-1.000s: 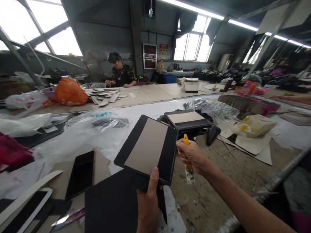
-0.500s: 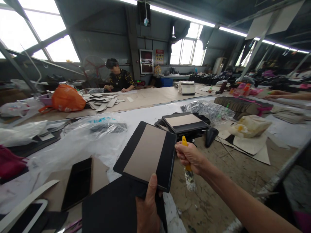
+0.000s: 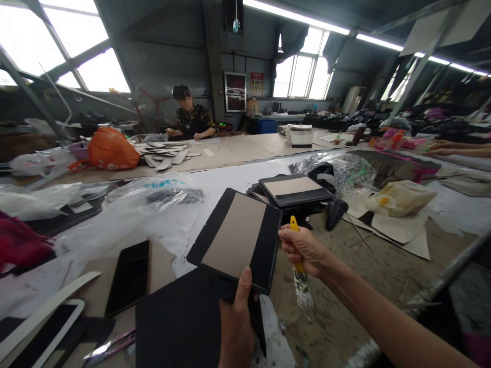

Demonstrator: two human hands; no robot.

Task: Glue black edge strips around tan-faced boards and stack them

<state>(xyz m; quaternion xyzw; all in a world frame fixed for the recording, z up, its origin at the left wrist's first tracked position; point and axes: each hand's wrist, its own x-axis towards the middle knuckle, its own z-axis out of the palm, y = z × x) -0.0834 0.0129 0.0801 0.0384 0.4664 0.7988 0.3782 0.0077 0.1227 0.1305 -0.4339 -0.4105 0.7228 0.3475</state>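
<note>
My left hand [image 3: 236,327] grips the near corner of a black panel with a tan cardboard centre [image 3: 240,237], holding it tilted above the table. My right hand [image 3: 303,248] is closed round the yellow handle of a brush [image 3: 300,273], its bristles pointing down, just right of the panel's edge. Under the panel lies a large black sheet [image 3: 180,322]. A stack of similar black and tan panels [image 3: 293,190] sits a little farther back.
A dark phone [image 3: 128,278] lies on cardboard to the left, with scissors [image 3: 109,347] near the front edge. Clear plastic bags [image 3: 153,197], an orange bag [image 3: 111,148] and grey cut pieces [image 3: 164,151] lie beyond. A person sits at the far table.
The view shifted slightly; the panel and both hands keep nearly the same pose, with the brush staying beside the panel's right edge.
</note>
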